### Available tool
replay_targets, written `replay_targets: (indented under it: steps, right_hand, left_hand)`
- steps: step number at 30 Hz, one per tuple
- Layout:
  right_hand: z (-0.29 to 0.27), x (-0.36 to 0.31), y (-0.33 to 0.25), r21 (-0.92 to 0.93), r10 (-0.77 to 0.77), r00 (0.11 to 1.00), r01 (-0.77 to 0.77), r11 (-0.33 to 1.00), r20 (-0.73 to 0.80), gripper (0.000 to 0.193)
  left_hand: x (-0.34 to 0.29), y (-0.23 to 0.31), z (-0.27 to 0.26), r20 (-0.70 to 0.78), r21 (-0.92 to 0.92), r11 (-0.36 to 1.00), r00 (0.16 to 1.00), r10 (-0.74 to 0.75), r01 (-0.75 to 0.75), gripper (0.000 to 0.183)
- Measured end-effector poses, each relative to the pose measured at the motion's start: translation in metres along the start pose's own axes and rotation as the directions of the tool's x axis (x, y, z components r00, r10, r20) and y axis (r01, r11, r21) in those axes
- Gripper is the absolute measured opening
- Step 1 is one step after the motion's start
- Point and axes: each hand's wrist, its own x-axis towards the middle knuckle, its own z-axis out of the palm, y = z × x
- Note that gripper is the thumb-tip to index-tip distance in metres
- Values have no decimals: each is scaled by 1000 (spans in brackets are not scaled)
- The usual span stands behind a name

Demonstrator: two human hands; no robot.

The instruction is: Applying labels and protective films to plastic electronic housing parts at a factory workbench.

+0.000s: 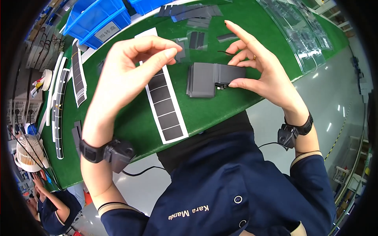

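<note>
My left hand (138,63) is raised over a white strip of black rectangular stickers (165,106), thumb and forefinger pinched together. Anything between those fingertips is too small to make out. On the green table lies a stack of flat dark grey blocks (204,78), with a small black connector piece (221,85) at its lower edge. My right hand (258,65) grips the right end of the top grey block between the thumb and the curled fingers, while its forefinger points up and away. A thin dark curved strip (225,52) shows beside those fingers.
Blue bins (96,23) stand at the far left. Dark sheets and clear pieces (197,15) lie at the back, clear plastic trays (297,35) at the far right. More sticker strips (78,72) lie left. Another person (59,206) sits at the lower left near a fan (30,151).
</note>
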Motion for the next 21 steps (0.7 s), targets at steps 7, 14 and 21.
replay_targets:
  steps: [7,14,21]
  right_hand:
    - [-16,7,-14,442,235,970,-235,866,56,103]
    - [-10,35,-24,690,198,976,-83,719,-88,98]
    - [10,76,-39,654,69,995,-10,756,-66,96]
  left_hand:
    - [-1,-3,13,-177,-108,994,984,-28,9,17]
    - [-5,22,19,-64,-615,788,994,-84,27,54]
    - [-2,13,10,-330,-594,800,932,-152,-80,18]
